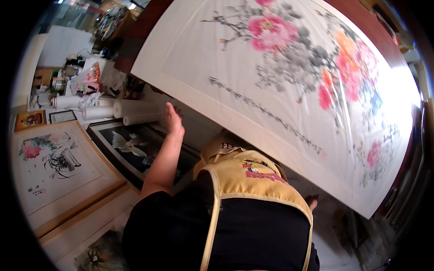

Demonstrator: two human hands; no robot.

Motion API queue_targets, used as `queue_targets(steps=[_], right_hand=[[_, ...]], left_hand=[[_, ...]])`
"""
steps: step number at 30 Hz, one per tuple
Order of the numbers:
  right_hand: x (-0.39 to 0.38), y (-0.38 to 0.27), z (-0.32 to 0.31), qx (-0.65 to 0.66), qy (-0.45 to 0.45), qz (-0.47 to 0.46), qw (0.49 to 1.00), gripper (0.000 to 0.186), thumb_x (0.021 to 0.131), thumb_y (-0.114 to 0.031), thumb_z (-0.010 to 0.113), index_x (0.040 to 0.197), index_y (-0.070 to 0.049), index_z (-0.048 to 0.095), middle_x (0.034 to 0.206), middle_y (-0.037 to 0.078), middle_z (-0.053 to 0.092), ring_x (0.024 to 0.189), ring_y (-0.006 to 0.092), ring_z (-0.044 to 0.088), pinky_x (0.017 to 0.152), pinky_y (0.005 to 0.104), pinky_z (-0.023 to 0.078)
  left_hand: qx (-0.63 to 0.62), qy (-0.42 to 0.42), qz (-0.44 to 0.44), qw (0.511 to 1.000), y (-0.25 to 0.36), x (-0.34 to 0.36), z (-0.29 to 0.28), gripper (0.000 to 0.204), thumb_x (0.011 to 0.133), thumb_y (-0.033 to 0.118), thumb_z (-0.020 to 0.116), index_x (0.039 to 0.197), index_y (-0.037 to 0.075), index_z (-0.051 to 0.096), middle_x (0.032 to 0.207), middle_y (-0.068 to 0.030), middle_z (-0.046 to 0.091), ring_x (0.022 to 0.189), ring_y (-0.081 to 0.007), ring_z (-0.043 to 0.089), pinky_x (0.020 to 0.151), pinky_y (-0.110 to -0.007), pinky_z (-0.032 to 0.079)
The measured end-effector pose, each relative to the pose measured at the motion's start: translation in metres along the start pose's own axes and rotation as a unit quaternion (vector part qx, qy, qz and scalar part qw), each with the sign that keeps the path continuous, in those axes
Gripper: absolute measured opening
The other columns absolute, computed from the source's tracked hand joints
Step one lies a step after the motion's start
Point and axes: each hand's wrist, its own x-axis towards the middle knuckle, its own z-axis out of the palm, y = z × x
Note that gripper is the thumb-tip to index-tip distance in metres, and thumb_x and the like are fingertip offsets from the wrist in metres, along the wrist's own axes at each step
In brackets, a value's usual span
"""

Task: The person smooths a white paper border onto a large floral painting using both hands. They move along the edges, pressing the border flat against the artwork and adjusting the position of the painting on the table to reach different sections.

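Observation:
A large white board or sheet (235,113) bears a painting of pink peonies, grey leaves and calligraphy, and fills the upper right over a dark red surface. My left hand (174,121) is raised just below its lower left edge, fingers extended and apart; contact with the edge is unclear. My right hand (312,201) shows partly beside my body, under the lower right part of the board, fingers apparently apart and holding nothing visible. My yellow apron (253,185) lies over a dark top and hides the space between my hands.
Framed flower paintings (63,171) cover the left side, with a dark framed picture of white fish or flowers (124,149) beside them. Paper rolls (135,108), small framed pictures (30,120) and assorted clutter (83,77) crowd the upper left.

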Motion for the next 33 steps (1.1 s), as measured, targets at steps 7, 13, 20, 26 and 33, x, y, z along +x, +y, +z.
queue_targets(steps=[7,13,20,26,33], right_hand=[[-0.048,-0.086,0.150,0.361,0.155,0.108,0.913,0.044,0.108,-0.049,0.033,0.115,-0.013,0.057,0.107,0.009,0.056,0.097,0.0282,0.049,0.091,0.0449,0.042],[-0.077,-0.158,0.211,0.370,0.205,0.041,0.905,0.046,0.109,-0.049,0.032,0.126,-0.013,0.054,0.121,0.009,0.054,0.109,0.0293,0.049,0.098,0.0463,0.041],[-0.093,-0.200,0.258,0.385,0.208,-0.005,0.899,0.050,0.109,-0.049,0.032,0.139,-0.013,0.050,0.138,0.010,0.051,0.124,0.0306,0.050,0.108,0.0480,0.041],[-0.097,-0.207,0.280,0.419,0.212,-0.025,0.883,0.056,0.110,-0.049,0.031,0.150,-0.013,0.047,0.153,0.010,0.048,0.136,0.0317,0.050,0.115,0.0494,0.040],[-0.103,-0.202,0.285,0.457,0.206,-0.062,0.863,0.063,0.111,-0.049,0.030,0.155,-0.005,0.039,0.158,0.012,0.045,0.141,0.0326,0.047,0.117,0.0476,0.042]], left_hand=[[-0.034,-0.066,0.051,0.996,0.062,0.060,0.025,0.054,0.106,0.060,0.045,0.116,0.008,0.058,0.107,-0.0034,0.067,0.092,-0.0114,0.064,0.076,-0.031,0.053],[0.069,-0.048,0.012,0.996,0.088,0.070,0.022,0.049,0.103,0.055,0.055,0.096,0.007,0.047,0.083,-0.0013,0.050,0.068,-0.0088,0.050,0.057,-0.028,0.044],[0.058,-0.082,0.085,0.991,0.073,0.093,0.016,0.046,0.103,0.052,0.056,0.089,0.008,0.049,0.072,0.0020,0.047,0.062,-0.0084,0.046,0.054,-0.029,0.039],[0.047,-0.085,0.150,0.984,0.073,0.097,0.011,0.045,0.103,0.034,0.062,0.072,0.008,0.041,0.063,0.0069,0.038,0.057,-0.0068,0.036,0.050,-0.032,0.028],[0.058,-0.087,0.057,0.993,0.104,0.082,0.009,0.032,0.103,0.035,0.063,0.104,0.008,0.047,0.087,-0.0006,0.050,0.071,-0.0095,0.049,0.061,-0.027,0.043]])
